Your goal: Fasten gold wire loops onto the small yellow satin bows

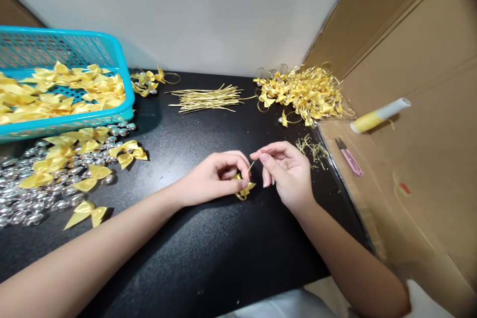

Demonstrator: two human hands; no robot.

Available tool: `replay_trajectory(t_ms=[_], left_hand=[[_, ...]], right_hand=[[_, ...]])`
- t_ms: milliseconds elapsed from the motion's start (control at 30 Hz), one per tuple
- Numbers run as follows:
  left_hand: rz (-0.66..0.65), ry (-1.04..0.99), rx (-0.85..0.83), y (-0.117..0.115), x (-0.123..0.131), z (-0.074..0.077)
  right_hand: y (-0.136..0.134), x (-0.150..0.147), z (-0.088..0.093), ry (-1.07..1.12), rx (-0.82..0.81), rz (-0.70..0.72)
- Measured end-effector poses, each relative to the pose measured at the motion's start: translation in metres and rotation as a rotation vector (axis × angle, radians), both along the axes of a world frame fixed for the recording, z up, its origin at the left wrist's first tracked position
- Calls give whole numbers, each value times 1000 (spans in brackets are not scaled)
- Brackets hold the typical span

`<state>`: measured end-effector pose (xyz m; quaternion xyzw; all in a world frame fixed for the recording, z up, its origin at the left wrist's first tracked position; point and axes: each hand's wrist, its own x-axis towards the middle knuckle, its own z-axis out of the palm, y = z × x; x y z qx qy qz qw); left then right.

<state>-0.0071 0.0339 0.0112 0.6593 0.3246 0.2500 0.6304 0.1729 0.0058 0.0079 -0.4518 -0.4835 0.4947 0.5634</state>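
Note:
My left hand (216, 179) is closed on a small yellow ribbon bow (246, 190), pinching it just above the black table (208, 258). My right hand (286, 169) is beside it, thumb and forefinger pinched on a thin gold wire tie (251, 167) that rises from the bow. Both hands meet near the table's middle.
A turquoise basket (122, 89) holding yellow bows stands at the back left. Loose bows (85, 212) and silver beads (22, 203) lie at the left. Gold ties (208, 98) and a heap of finished bows (305, 92) lie behind. Cardboard (417, 134) at the right carries a pink cutter (350, 158) and a tube (378, 115).

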Motion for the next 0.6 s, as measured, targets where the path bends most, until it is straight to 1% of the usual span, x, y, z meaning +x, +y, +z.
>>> replay_trajectory(t_ms=[100, 200, 300, 400, 500, 600], left_hand=[[-6, -131, -178, -1, 1, -4], [79, -177, -296, -2, 1, -10], [193, -227, -322, -2, 0, -16], [302, -305, -370, -3, 1, -20], [342, -377, -408, -4, 3, -22], [363, -400, -419, -6, 5, -21]], right_hand=[[0, -1, -2, 9, -4, 1], [-2, -3, -5, -19, 11, 19], [-4, -3, -8, -149, 76, 52], [-5, -3, -9, -317, 215, 48], [-5, -1, -8, -412, 336, 35], [-4, 0, -6, -437, 390, 42]])
